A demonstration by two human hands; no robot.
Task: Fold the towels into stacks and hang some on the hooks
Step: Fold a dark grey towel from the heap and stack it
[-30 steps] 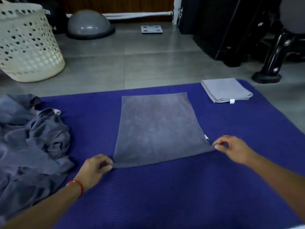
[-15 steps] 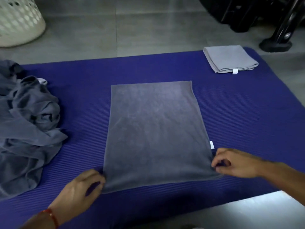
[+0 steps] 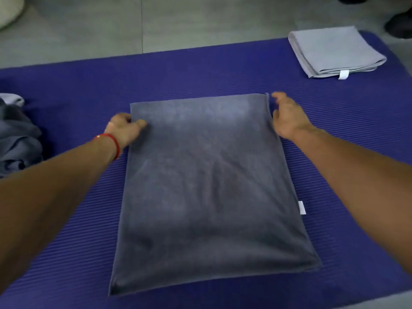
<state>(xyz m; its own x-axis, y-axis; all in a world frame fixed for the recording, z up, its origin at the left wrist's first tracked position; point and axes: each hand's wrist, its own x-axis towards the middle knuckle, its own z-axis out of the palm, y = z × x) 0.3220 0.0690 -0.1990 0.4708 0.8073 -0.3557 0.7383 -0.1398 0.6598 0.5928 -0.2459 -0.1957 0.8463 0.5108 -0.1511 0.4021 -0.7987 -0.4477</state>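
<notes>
Where the head camera looks down, a dark grey towel (image 3: 207,188) lies flat on a blue ribbed exercise mat (image 3: 356,170), its long sides running away from the person and a small white tag (image 3: 301,207) showing on its right edge. The left hand (image 3: 124,130) is at the towel's far left corner, thumb lying on top of the cloth and fingers curled at the edge, so it pinches that corner. A red thread band (image 3: 111,142) circles that wrist. The right hand (image 3: 287,117) is at the far right corner, its fingers loosely spread and blurred; whether it holds the hem or only touches it cannot be told. At the mat's far right corner sits 1 lighter grey folded towel (image 3: 334,51), well apart from the hands. A heap of unfolded grey towels (image 3: 17,139) lies at the left edge. Grey floor tiles (image 3: 156,21) lie beyond the mat.
</notes>
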